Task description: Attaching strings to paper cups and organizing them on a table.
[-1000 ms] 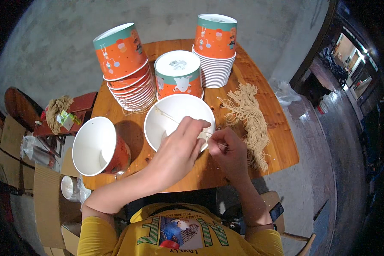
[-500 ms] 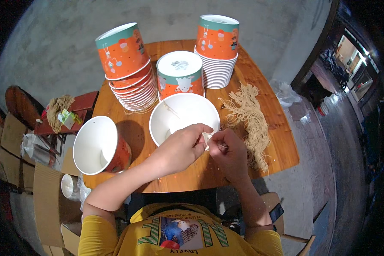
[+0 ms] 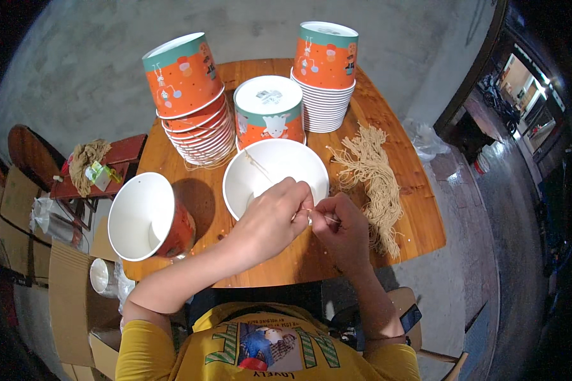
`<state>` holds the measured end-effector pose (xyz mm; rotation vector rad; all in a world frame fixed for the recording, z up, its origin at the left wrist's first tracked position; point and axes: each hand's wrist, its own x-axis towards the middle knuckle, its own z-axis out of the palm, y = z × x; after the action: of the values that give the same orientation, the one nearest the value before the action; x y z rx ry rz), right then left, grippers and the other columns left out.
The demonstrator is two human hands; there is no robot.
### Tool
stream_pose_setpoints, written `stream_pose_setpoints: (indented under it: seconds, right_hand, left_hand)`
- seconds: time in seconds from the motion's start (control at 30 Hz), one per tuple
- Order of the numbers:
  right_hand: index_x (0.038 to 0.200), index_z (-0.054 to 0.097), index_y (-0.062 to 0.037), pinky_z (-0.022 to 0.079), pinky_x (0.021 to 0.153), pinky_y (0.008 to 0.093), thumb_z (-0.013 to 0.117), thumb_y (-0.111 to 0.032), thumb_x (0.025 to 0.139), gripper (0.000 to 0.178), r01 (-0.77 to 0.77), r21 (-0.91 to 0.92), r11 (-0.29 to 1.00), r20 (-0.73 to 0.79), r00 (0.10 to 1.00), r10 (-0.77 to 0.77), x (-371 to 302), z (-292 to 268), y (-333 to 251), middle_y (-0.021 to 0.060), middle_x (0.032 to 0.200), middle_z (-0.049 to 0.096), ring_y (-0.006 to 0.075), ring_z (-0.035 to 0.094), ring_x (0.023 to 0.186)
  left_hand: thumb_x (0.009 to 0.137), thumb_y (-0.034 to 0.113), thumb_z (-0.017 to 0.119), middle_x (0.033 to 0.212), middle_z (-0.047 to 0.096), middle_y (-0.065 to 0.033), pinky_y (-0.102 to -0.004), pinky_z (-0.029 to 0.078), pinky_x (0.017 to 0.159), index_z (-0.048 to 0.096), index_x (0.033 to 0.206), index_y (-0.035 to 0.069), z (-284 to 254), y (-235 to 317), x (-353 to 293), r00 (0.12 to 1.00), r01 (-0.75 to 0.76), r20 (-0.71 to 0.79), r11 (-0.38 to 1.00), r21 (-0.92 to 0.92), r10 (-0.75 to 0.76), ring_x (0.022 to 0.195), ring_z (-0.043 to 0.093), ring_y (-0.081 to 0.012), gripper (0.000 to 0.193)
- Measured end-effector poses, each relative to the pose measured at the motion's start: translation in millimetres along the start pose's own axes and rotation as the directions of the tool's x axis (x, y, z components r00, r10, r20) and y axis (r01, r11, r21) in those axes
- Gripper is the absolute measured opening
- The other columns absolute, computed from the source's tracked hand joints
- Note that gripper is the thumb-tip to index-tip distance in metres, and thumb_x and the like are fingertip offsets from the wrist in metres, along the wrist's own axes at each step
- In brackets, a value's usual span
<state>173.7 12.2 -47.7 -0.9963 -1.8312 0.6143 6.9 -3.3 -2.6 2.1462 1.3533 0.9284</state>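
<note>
A white-lined paper bucket stands mouth up in front of me, with a tan cord hanging at its far inner wall. At its near right rim my left hand and my right hand meet, fingertips almost touching. Both hands are closed in a pinch on a thin light cord; a bit of it pokes out by the right fingers. The fingers hide most of the cord and that part of the rim. Right of the bucket lies a bundle of tan cords.
Another open paper bucket leans at the table's left edge. Behind stand a left stack of orange buckets, an upturned bucket and a right stack. Cardboard boxes and a red bench are at the left.
My left hand has rolled over, its fingers curling in closer to the right fingertips. The light bit between the hands shows less now. The right hand has barely moved.
</note>
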Motion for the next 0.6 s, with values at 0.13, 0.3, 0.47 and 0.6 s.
stream_pose_setpoints:
  seconds: [0.13, 0.3, 0.47, 0.6]
  right_hand:
    - [0.085, 0.056, -0.0063, 0.047, 0.057, 0.0339, 0.067, -0.011, 0.079, 0.014, 0.027, -0.034, 0.999, -0.001, 1.0, -0.027, -1, -1, 2, 0.0092, 0.075, 0.053, 0.0236, 0.056, 0.063]
    - [0.087, 0.056, -0.0068, 0.048, 0.056, 0.0337, 0.068, -0.01, 0.079, 0.015, 0.086, -0.054, 0.995, -0.034, 0.996, -0.088, -4, 2, 3, 0.009, 0.076, 0.053, 0.0242, 0.058, 0.064]
    - [0.088, 0.055, -0.0074, 0.049, 0.055, 0.034, 0.068, -0.009, 0.079, 0.016, 0.115, -0.068, 0.991, -0.032, 0.993, -0.117, -4, 2, 3, 0.0083, 0.077, 0.054, 0.0245, 0.058, 0.064]
    - [0.087, 0.054, -0.0071, 0.049, 0.055, 0.0332, 0.067, -0.008, 0.079, 0.015, 0.11, -0.066, 0.992, -0.045, 0.993, -0.114, -5, 2, 3, 0.0083, 0.077, 0.054, 0.0236, 0.058, 0.064]
  left_hand:
    - [0.081, 0.003, 0.057, 0.084, 0.058, -0.0161, -0.0424, 0.047, 0.067, 0.051, 0.087, 0.003, 1, 2, 0, 1.0, 0.023, -0.003, 1.0, 0.0, -0.023, 0.079, 0.059, -0.0376, 0.008]
    - [0.084, 0.004, 0.057, 0.073, 0.058, -0.0136, -0.0359, 0.046, 0.062, 0.05, 0.086, 0.001, -1, -1, 1, 0.973, 0.229, 0.088, 0.935, -0.27, -0.212, 0.068, 0.059, -0.0285, 0.008]
    - [0.084, 0.003, 0.057, 0.07, 0.055, -0.0089, -0.0316, 0.045, 0.061, 0.05, 0.086, 0.001, 3, -9, 2, 0.981, 0.194, 0.071, 0.933, -0.304, -0.181, 0.064, 0.055, -0.0183, 0.007]
    - [0.084, 0.0, 0.056, 0.07, 0.049, -0.0012, -0.0255, 0.042, 0.061, 0.049, 0.087, 0.003, 1, -7, 4, 0.974, 0.222, 0.131, 0.903, -0.369, -0.186, 0.064, 0.047, -0.0092, 0.008]
